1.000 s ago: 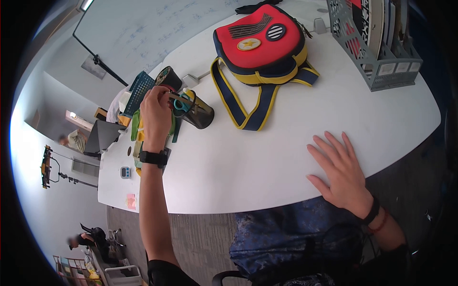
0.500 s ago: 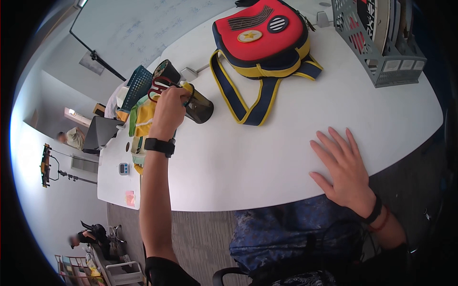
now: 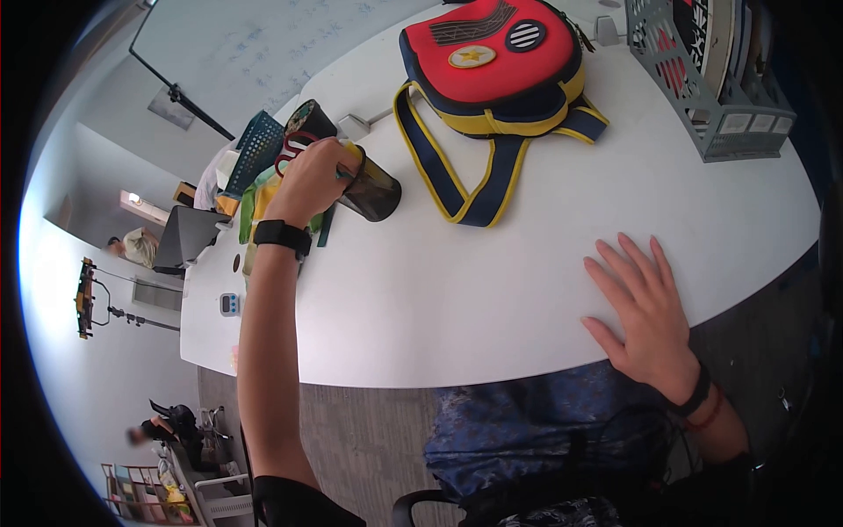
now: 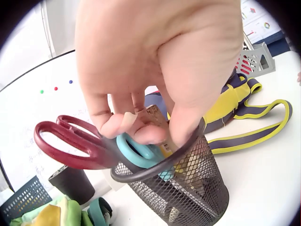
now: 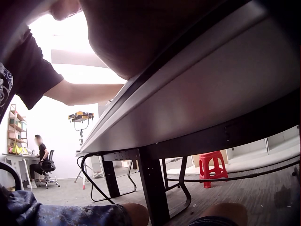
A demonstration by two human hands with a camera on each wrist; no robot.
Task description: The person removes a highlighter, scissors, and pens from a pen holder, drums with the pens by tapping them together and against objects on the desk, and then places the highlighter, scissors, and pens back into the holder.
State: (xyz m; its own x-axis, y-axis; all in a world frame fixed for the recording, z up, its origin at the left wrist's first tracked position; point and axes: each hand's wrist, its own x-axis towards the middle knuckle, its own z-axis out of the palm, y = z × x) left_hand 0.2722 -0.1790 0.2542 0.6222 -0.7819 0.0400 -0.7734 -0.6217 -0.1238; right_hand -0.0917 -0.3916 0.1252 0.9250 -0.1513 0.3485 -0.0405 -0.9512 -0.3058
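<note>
My left hand (image 3: 316,176) is over the mouth of a black mesh pen cup (image 3: 376,193), which leans in the head view. In the left wrist view, its bent fingers and thumb reach inside the rim (image 4: 155,172), right at the teal scissors handle (image 4: 136,153) and a brown piece behind it. I cannot tell whether they pinch anything. Dark red scissors (image 4: 70,143) stick out of the cup beside the fingers. Palm down, my right hand (image 3: 645,321) rests on the white table (image 3: 457,307) near its front edge, fingers spread, holding nothing.
A red backpack (image 3: 483,61) with navy-and-yellow straps lies beyond the cup. At the back right stands a grey file rack (image 3: 746,132). Behind the left hand are a teal basket (image 3: 255,154) and a black pot (image 3: 312,119). A small timer (image 3: 229,305) sits at the left.
My left hand has shifted from the dark red scissors, let go in the cup, to the cup's mouth, its fingers now inside the rim. The right hand has stayed in place on the table.
</note>
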